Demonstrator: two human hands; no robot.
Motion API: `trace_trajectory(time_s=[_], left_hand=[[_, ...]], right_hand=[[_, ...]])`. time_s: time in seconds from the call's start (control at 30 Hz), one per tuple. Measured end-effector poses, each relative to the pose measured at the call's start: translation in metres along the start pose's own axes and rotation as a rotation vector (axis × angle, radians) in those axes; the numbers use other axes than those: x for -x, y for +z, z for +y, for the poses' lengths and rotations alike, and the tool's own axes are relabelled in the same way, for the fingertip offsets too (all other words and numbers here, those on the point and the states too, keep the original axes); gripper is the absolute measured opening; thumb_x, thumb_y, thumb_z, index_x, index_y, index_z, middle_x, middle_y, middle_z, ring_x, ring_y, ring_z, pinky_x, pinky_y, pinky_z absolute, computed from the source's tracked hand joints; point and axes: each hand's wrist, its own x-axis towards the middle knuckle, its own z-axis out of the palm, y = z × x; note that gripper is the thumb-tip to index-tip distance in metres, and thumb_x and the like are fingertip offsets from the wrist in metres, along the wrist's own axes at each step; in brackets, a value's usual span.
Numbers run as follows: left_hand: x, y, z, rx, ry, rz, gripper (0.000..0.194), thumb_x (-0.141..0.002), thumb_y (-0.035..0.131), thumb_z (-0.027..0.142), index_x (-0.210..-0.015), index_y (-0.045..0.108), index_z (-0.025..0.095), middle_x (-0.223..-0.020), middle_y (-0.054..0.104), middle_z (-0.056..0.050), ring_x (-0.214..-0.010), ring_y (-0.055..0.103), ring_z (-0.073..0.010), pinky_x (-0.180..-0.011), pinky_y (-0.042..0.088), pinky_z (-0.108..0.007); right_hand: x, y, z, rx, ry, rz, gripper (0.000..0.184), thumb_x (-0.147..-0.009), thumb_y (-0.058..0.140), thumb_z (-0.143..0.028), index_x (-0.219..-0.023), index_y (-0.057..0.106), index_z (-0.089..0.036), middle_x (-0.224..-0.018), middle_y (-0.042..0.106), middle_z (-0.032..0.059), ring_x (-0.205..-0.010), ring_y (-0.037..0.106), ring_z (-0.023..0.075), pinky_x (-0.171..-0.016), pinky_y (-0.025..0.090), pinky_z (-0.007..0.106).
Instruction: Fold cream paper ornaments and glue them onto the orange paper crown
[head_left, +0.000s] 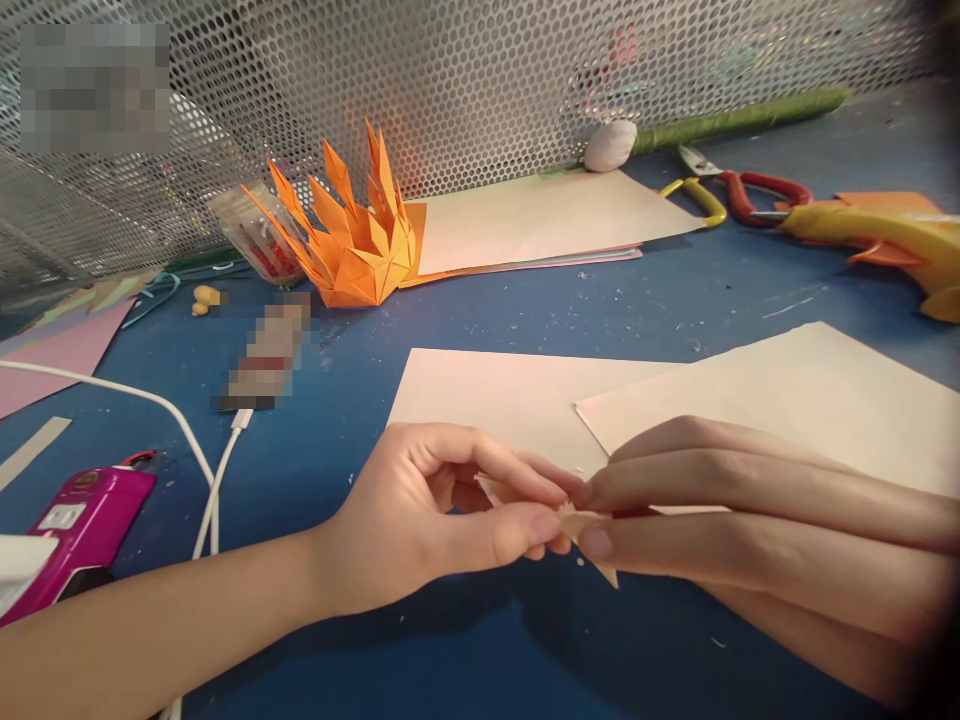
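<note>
- Left hand [401,525] and right hand [750,500] hold a paper piece [577,522] between them, its long axis slanting, tip toward the surface's [465,318] near right corner.
- Left: fingers curled, pinching the piece with thumb.
- Right: fingers straighter, pinching its other part.
- Surface: purple device [105,505] at left, white cable [184,428], orange crown [371,262] toward the far edge, sheets [780,410] beyond the hands, pliers [739,190] far right.
- Room: mesh wall [465,80] along the far edge.

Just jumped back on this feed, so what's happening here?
A person's left hand and right hand meet over the blue table, both pinching a small piece of pale paper. Two pale sheets lie just beyond, overlapping. A spiky orange folded-paper model sits farther back.
</note>
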Motion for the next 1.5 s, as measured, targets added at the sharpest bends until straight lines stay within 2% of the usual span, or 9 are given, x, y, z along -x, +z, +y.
trace_trajectory(time_s=[0.13, 0.3, 0.57, 0.87, 1.0, 1.1, 1.23, 1.37, 1.5], left_hand=[[0.001, -0.001, 0.0, -0.023, 0.033, -0.026, 0.022, -0.082, 0.081, -0.001, -0.083, 0.084, 0.021, -0.097, 0.085, 0.0, -0.072, 0.076, -0.0043, -0.072, 0.062, -0.01], [0.003, -0.001, -0.001, -0.122, 0.101, -0.002, 0.024, -0.076, 0.086, 0.0, -0.083, 0.083, 0.022, -0.098, 0.085, 0.0, -0.084, 0.079, -0.0092, -0.075, 0.062, -0.013], [0.007, 0.0, -0.004, -0.147, 0.088, -0.041, 0.011, -0.089, 0.077, 0.007, -0.083, 0.076, 0.017, -0.104, 0.081, -0.004, -0.068, 0.074, -0.0066, -0.066, 0.063, -0.015], [0.009, -0.005, -0.002, -0.227, 0.047, -0.027, 0.011, -0.086, 0.081, 0.011, -0.081, 0.073, 0.017, -0.106, 0.078, -0.005, -0.067, 0.071, -0.0066, -0.063, 0.059, -0.016], [0.006, -0.005, -0.003, -0.274, 0.04, 0.013, 0.011, -0.085, 0.082, 0.013, -0.08, 0.073, 0.017, -0.104, 0.078, -0.006, -0.064, 0.07, -0.0077, -0.061, 0.058, -0.018], [0.005, -0.001, -0.003, -0.209, -0.001, 0.036, 0.012, -0.084, 0.082, 0.012, -0.078, 0.073, 0.016, -0.099, 0.077, -0.005, -0.063, 0.069, -0.0074, -0.06, 0.058, -0.017], [0.004, 0.003, -0.003, -0.013, -0.049, 0.026, 0.015, -0.083, 0.08, 0.006, -0.075, 0.072, 0.014, -0.089, 0.075, -0.002, -0.061, 0.069, -0.0066, -0.061, 0.06, -0.016], [0.001, 0.002, -0.004, 0.033, -0.086, 0.018, 0.017, -0.085, 0.077, 0.001, -0.075, 0.073, 0.014, -0.089, 0.076, -0.001, -0.062, 0.071, -0.0064, -0.061, 0.062, -0.015], [0.0, 0.0, -0.004, -0.011, -0.07, 0.019, 0.015, -0.081, 0.081, 0.002, -0.078, 0.073, 0.015, -0.093, 0.077, -0.002, -0.062, 0.071, -0.0067, -0.061, 0.062, -0.015]], right_hand=[[-0.003, 0.0, 0.0, -0.069, -0.071, -0.022, 0.027, -0.112, 0.041, -0.019, -0.116, 0.067, -0.021, -0.102, 0.076, 0.0049, -0.104, 0.072, 0.01, -0.091, 0.058, 0.018], [-0.001, 0.006, -0.006, -0.096, 0.0, 0.061, 0.027, -0.112, 0.04, -0.021, -0.11, 0.067, -0.025, -0.093, 0.073, 0.003, -0.094, 0.071, 0.0114, -0.083, 0.059, 0.024], [-0.004, -0.003, 0.002, -0.134, -0.086, -0.077, 0.027, -0.112, 0.041, -0.022, -0.124, 0.065, -0.026, -0.092, 0.072, 0.0019, -0.093, 0.071, 0.0125, -0.085, 0.059, 0.023], [-0.007, -0.002, -0.004, -0.118, -0.067, -0.087, 0.028, -0.104, 0.048, -0.005, -0.118, 0.067, -0.021, -0.098, 0.072, 0.0022, -0.097, 0.07, 0.013, -0.093, 0.058, 0.024], [-0.004, -0.001, -0.005, -0.039, -0.109, -0.044, 0.026, -0.106, 0.049, -0.009, -0.118, 0.07, -0.018, -0.107, 0.075, 0.0046, -0.097, 0.071, 0.014, -0.096, 0.058, 0.023], [-0.001, 0.004, -0.007, 0.016, -0.151, 0.027, 0.023, -0.104, 0.052, -0.011, -0.11, 0.073, -0.016, -0.111, 0.076, 0.0062, -0.097, 0.073, 0.0168, -0.098, 0.059, 0.025], [0.003, 0.008, -0.011, 0.02, -0.105, 0.054, 0.02, -0.104, 0.054, -0.013, -0.107, 0.073, -0.016, -0.11, 0.077, 0.0061, -0.093, 0.074, 0.0182, -0.097, 0.059, 0.028], [-0.001, 0.005, -0.009, -0.043, -0.069, -0.014, 0.024, -0.108, 0.047, -0.018, -0.113, 0.07, -0.02, -0.105, 0.076, 0.0034, -0.097, 0.073, 0.0156, -0.091, 0.06, 0.023], [-0.006, 0.002, -0.005, -0.142, -0.037, -0.055, 0.026, -0.107, 0.045, -0.015, -0.12, 0.066, -0.024, -0.095, 0.075, 0.0012, -0.09, 0.074, 0.015, -0.081, 0.062, 0.023]])
